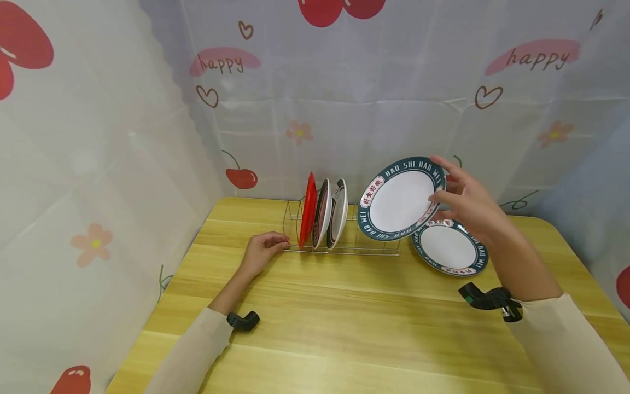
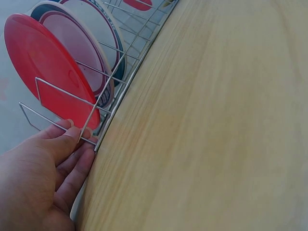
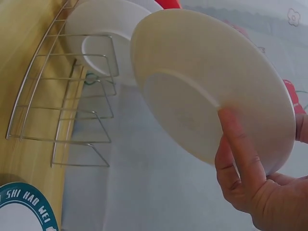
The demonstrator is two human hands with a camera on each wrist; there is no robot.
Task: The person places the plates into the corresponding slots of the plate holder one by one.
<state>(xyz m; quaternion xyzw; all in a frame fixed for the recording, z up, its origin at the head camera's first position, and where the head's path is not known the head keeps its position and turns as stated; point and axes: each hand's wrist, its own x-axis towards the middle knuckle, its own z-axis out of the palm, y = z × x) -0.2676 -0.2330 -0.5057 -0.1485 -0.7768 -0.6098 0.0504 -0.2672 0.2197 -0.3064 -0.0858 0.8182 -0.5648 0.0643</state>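
1 rack holding 1 red plate, 2 patterned plates, on edge | 1 teal plate on worktop, right of rack | left hand pinches rack's left end | right hand grips second teal plate, raised near rack's right end

The raised plate at the right hand is white with a teal, white-lettered rim; the lower plate near that hand matches. Nearest the left hand, the red plate is plain. The bench is yellow wood-grain; the white backdrop beyond both hands carries red cherries.
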